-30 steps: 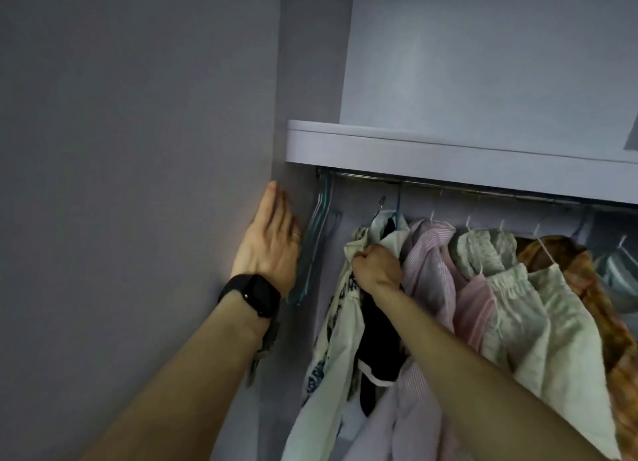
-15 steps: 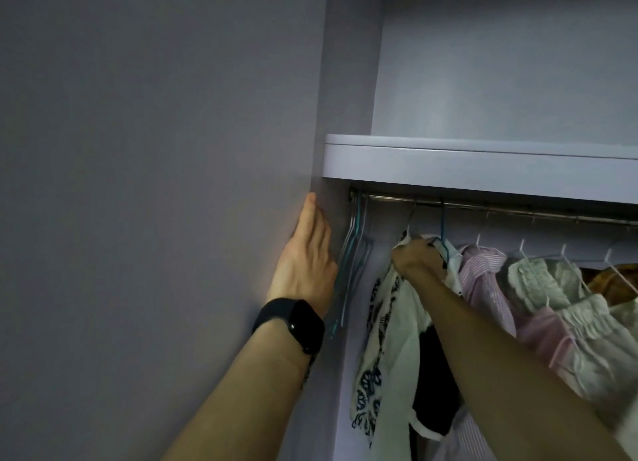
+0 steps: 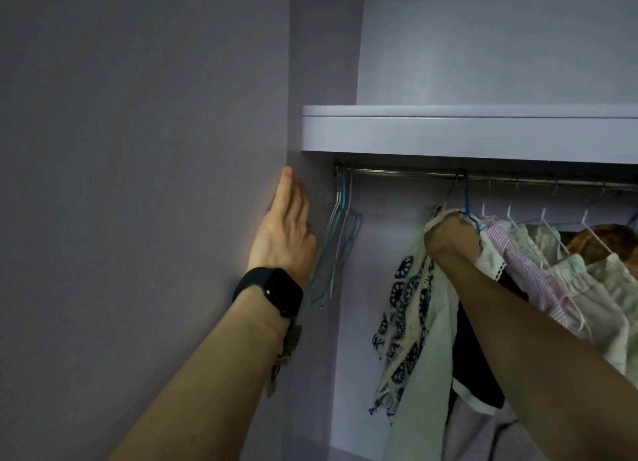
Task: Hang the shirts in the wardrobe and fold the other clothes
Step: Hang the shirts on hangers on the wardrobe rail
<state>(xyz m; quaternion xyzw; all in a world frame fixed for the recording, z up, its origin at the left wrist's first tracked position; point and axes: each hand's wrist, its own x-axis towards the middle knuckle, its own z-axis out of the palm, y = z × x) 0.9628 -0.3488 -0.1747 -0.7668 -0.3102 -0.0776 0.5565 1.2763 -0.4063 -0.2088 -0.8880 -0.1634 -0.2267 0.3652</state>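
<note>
Fingers of the right hand [image 3: 448, 237] curl tightly round the neck of a white shirt with a black print [image 3: 411, 308], gripping it where it sits on a teal hanger [image 3: 466, 201]. The hanger's hook reaches up to the metal rail [image 3: 397, 173] and looks set over it, beside a second, grey hook. The shirt hangs down inside the wardrobe [image 3: 379, 246], at the left end of the row of clothes, with a black garment [image 3: 483, 360] right behind it under the forearm. The left hand [image 3: 281, 233] holds nothing: it lies flat with straight fingers against the edge of the wardrobe's left side wall [image 3: 321, 63], a black smartwatch [image 3: 274, 289] on its wrist. Just beside that hand a bunch of empty hangers [image 3: 340, 239] hangs at the rail's left end. Right of the held shirt hang a pink striped shirt [image 3: 528, 270], cream garments [image 3: 593, 295] and a brown one [image 3: 607, 238]. A pale shelf [image 3: 448, 134] runs directly above the rail.
</note>
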